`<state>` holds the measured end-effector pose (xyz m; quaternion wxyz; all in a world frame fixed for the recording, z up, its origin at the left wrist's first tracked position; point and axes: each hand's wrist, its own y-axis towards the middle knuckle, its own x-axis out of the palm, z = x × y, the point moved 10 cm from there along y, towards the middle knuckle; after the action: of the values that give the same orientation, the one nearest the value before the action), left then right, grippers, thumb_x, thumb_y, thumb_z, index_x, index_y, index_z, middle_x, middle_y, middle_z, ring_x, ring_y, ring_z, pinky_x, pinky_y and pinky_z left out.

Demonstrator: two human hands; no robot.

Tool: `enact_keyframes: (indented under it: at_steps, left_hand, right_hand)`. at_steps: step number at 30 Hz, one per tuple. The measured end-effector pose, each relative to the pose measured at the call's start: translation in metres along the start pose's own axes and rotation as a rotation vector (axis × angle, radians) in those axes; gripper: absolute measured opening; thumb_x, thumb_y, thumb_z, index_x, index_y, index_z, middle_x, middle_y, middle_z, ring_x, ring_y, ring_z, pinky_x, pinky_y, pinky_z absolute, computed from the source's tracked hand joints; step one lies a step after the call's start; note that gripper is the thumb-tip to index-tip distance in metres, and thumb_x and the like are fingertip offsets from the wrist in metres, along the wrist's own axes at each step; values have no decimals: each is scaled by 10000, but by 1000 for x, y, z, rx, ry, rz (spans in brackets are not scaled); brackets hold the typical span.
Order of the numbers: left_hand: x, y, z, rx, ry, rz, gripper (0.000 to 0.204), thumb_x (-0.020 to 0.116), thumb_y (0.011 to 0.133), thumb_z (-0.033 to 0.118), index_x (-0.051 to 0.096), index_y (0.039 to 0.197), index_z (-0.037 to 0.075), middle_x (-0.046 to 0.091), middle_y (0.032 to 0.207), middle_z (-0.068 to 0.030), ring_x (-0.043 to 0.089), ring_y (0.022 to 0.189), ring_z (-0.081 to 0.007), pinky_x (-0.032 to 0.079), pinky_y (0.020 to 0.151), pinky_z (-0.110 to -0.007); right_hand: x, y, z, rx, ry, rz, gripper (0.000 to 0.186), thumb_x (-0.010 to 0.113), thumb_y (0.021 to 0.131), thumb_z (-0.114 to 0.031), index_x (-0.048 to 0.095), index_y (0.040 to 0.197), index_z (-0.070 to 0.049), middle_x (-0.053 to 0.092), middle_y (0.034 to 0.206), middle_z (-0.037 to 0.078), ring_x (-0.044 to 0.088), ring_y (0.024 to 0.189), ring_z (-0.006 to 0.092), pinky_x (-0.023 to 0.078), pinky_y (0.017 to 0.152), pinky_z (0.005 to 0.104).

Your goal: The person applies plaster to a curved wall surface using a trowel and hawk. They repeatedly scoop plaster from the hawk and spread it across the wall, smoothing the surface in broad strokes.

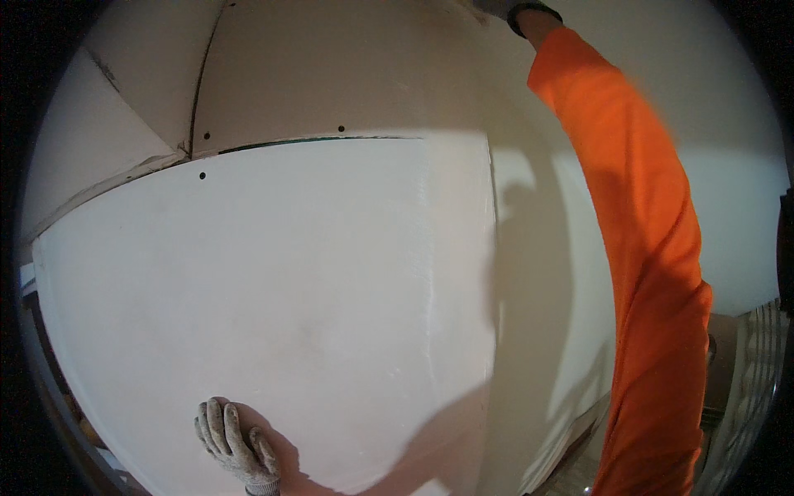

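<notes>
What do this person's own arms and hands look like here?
The left hand wears a stained, pale grey glove with a ribbed cuff. The right arm has a bright orange long sleeve; the right hand, mostly out of frame, wears a dark-cuffed grey glove.

A hand could slide across the broad white panel (pixel 314 273) above the gloved left hand (pixel 235 442); to the right, a raised orange sleeve (pixel 645 248) bars the way.
</notes>
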<state>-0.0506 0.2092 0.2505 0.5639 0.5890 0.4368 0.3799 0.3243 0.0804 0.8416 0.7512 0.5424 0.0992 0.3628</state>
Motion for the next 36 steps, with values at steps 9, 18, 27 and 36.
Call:
enact_keyframes:
  at_steps: [9, 18, 27, 36]
  left_hand:
    - [-18, 25, 16, -3, -181, 45, 458, 539, 1021, 294, 560, 1364, -9, 567, 1386, -240, 523, 1292, -444, 372, 1099, -610]
    - [-11, 13, 29, -156, 6, 81, 405, 423, 1085, 207, 467, 1430, -1, 480, 1503, -219, 413, 1434, -414, 308, 1175, -590]
    - [-16, 22, 18, -22, -209, 94, 450, 552, 1000, 272, 582, 1367, 14, 594, 1374, -225, 524, 1298, -460, 358, 1112, -622]
    - [-26, 26, 13, -2, -183, 72, 452, 552, 991, 268, 583, 1368, 20, 608, 1361, -211, 545, 1279, -449, 379, 1088, -617]
  right_hand:
    - [14, 7, -39, 36, 285, 150, 381, 414, 1059, -271, 624, 1349, -142, 607, 1416, 133, 610, 1262, 286, 488, 1066, 390]
    - [48, 20, -69, -193, 171, 277, 419, 428, 1032, -284, 571, 1393, -127, 652, 1343, 138, 595, 1277, 301, 474, 1060, 420]
    - [-44, -19, 21, 123, 153, -55, 449, 429, 1035, -349, 590, 1359, -85, 663, 1274, 223, 620, 1194, 373, 466, 1041, 487]
    - [45, 8, 0, 60, 445, 182, 380, 458, 1009, -239, 658, 1296, -91, 652, 1332, 174, 598, 1239, 353, 464, 1061, 452]
